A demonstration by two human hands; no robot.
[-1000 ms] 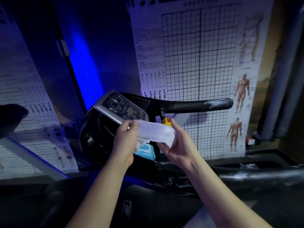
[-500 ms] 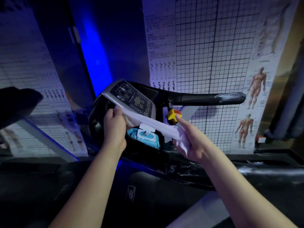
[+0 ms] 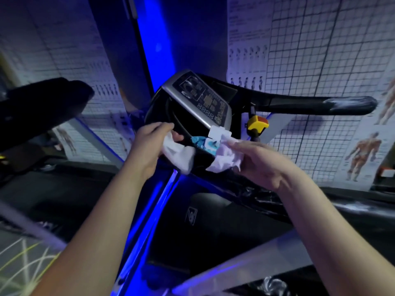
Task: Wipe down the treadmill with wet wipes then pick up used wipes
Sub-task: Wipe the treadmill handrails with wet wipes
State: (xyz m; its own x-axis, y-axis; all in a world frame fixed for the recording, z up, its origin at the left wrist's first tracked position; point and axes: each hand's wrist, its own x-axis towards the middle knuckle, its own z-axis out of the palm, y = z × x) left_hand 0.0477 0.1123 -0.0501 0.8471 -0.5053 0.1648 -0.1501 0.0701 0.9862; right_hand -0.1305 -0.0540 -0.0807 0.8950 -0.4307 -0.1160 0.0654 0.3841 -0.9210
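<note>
Treadmill (image 3: pixel 213 223) viewed from above, in dim blue light; its console (image 3: pixel 203 101) is taken as the reference point.

Left hand (image 3: pixel 147 146): just below the console's lower left corner; fingers (image 3: pixel 164 126) and thumb curled and clamped on a white wipe (image 3: pixel 178 155), which hangs down from the grip in front of the dark housing under the console.

Right hand (image 3: pixel 263 165): below and to the right of the console; fingers drawn together and pinching a crumpled wipe (image 3: pixel 224 160), bunched at the fingertips; the hand is blurred, so the exact finger placement cannot be told. Whether the two white pieces are one sheet or two cannot be told; a dark gap shows between them.

Wipes pack (image 3: pixel 205 144): blue, lodged directly under the console's lower edge, between the two hands; its white flap (image 3: pixel 220 132) stands raised against the console's bottom corner.

Safety key (image 3: pixel 257 122): yellow with a red top, just right of the console.

Right handlebar (image 3: pixel 320 105): runs out level to the right of the console; its end is glossy. Left handlebar (image 3: pixel 42 103): dark, well to the left of the console.

Wall charts (image 3: pixel 320 50): gridded sheets with anatomy figures, behind the console on both sides.
</note>
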